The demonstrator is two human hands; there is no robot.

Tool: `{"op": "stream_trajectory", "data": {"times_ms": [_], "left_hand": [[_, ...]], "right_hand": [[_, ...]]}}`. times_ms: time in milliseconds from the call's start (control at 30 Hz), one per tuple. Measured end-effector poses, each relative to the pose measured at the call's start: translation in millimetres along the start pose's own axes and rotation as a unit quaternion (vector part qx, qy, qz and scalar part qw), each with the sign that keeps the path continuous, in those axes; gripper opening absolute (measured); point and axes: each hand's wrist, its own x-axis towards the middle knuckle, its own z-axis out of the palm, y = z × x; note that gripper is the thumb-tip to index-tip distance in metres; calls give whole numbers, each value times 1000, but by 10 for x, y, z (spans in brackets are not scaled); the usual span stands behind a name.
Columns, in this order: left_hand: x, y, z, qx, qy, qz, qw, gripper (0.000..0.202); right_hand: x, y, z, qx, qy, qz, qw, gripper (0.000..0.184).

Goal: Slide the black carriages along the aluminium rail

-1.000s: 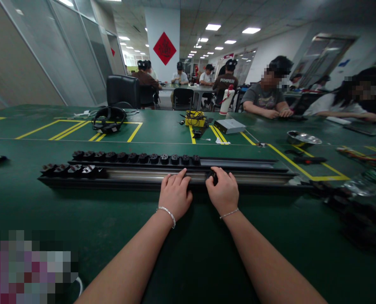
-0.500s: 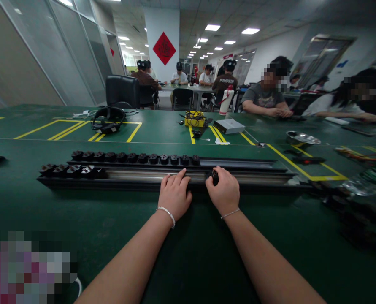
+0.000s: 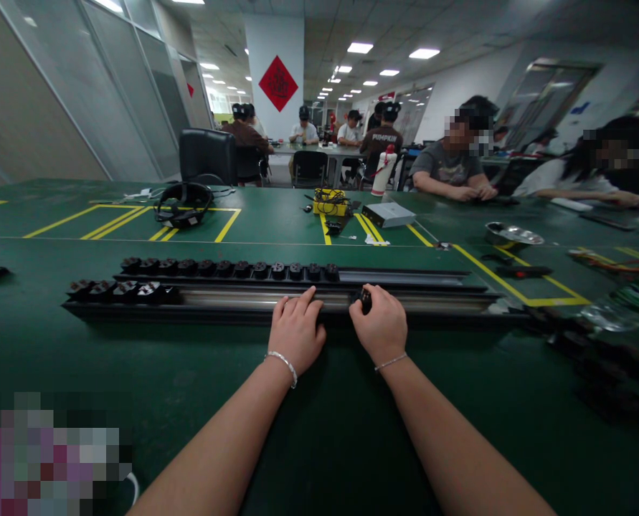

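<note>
One green table [image 3: 98, 373] is carrying everything here, and across it the near rail [image 3: 222, 312] is lying lengthwise in front of the person. Nothing that I can see is fixing that rail down, so an uneven push could, I'm guessing, set it sliding or turning. The far rail [image 3: 405, 277] is running just behind it, close enough that a skewed near rail might bump it and jostle the twelve black pieces [image 3: 242, 269] sitting in its left part.

The left hand [image 3: 296, 326] is resting with its fingers across the middle of the near rail; whether they are clasping it or only steadying it, I can't tell. The right hand [image 3: 381, 322] is bending its thumb and fingers together around a small black piece [image 3: 366, 299], clamping it at the near rail's channel, right of the left hand. From here I can't see whether that piece is seating squarely. If it is tilting, pressing could jam it or make it pop out of the pinch. Four more pieces [image 3: 125, 288] are standing at the near rail's left end, and a hard knock could be shifting them too.
</note>
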Motion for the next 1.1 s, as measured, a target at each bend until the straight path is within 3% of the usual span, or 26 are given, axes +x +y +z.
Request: {"op": "stream_trajectory", "data": {"times_ms": [767, 1100], "left_hand": [[-2, -5, 11, 0, 6, 0, 1000, 33], [7, -7, 8, -7, -2, 0, 1000, 33]], "right_hand": [[7, -2, -31, -3, -13, 11, 1000, 37], [18, 55, -87, -4, -68, 31, 997, 37]]}}
